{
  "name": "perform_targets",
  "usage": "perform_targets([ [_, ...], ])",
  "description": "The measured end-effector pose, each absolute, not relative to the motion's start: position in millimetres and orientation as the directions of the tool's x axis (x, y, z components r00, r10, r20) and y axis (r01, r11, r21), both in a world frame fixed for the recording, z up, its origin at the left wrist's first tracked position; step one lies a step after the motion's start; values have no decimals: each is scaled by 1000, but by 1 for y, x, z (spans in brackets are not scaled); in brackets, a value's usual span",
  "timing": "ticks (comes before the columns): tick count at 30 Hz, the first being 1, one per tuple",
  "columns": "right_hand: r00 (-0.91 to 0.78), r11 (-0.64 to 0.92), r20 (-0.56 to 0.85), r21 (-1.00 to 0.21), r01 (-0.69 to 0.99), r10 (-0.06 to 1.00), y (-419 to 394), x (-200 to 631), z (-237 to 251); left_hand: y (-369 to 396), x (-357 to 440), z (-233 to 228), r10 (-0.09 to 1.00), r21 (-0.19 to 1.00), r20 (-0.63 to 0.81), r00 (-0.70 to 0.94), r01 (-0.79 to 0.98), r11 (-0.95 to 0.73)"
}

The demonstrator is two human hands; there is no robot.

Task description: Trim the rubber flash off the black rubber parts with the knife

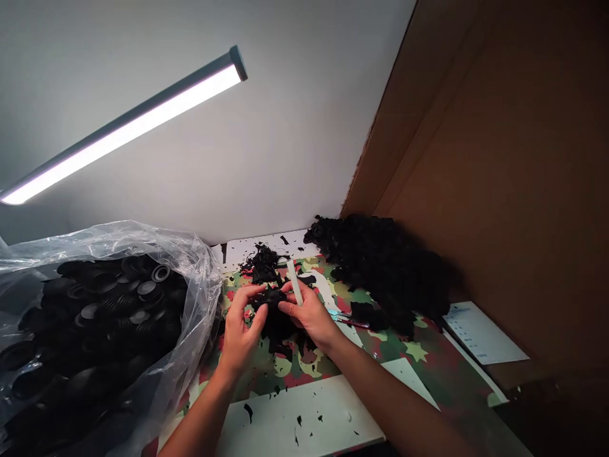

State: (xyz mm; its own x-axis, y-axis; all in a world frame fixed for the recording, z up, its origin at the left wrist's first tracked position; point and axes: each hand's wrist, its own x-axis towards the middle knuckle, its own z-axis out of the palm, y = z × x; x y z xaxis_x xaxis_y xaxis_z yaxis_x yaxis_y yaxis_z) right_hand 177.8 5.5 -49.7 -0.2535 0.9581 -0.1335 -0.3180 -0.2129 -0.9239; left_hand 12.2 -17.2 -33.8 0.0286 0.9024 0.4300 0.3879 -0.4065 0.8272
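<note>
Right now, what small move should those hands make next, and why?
Perhaps a slight turn of the black piece with the left hand: the fingertips of both hands are gathered at it, so they could steer it together. The right hand also grips a pale stick, its visible end pointing up and away, so a small, careful turn seems best.

left: bag (caps inside) | right: heap | between: small pile

Left hand holds what seems a black part; right hand holds a pale stick.
</note>
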Motion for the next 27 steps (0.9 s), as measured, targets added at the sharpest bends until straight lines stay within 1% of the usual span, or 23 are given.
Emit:
perform_targets([
  [4,-178,-38,4,-971,-235,984,3,176,-50,-17,15,-36,940,869,332,77,362,-337],
  [7,-110,65,78,-991,-119,991,4,177,-49,-18,17,-39,971,933,241,-12,280,-228],
  [9,-76,84,88,-995,-60,993,4,178,-49,-18,19,-40,986,980,141,-83,154,-128],
  [11,-66,72,74,-996,-45,995,3,177,-49,-19,22,-40,992,999,37,-121,-21,-40],
  [14,-81,56,59,-998,-34,995,1,176,-48,-19,28,-39,988,959,-113,-103,-272,81],
  [16,-78,61,62,-998,-11,995,0,175,-48,-18,30,-39,979,928,-168,-115,-354,118],
  [17,-66,66,66,-998,-2,996,1,176,-47,-17,29,-40,973,925,-173,-150,-365,108],
  [19,-26,70,70,-998,3,997,2,177,-46,-14,25,-42,960,946,-131,-247,-320,47],
  [21,-2,69,69,-998,8,998,4,180,-46,-12,18,-43,949,983,-29,-315,-180,-30],
  [22,-4,71,71,-997,19,997,4,181,-45,-12,16,-43,950,995,38,-310,-81,-66],
  [24,-31,82,81,-995,57,996,4,183,-44,-13,13,-39,959,981,172,-223,127,-147],
  [25,-47,94,90,-992,80,995,3,184,-44,-15,12,-36,963,960,217,-162,213,-181],
  [27,-79,118,109,-986,114,991,2,185,-42,-17,14,-32,970,925,238,-56,317,-209],
])
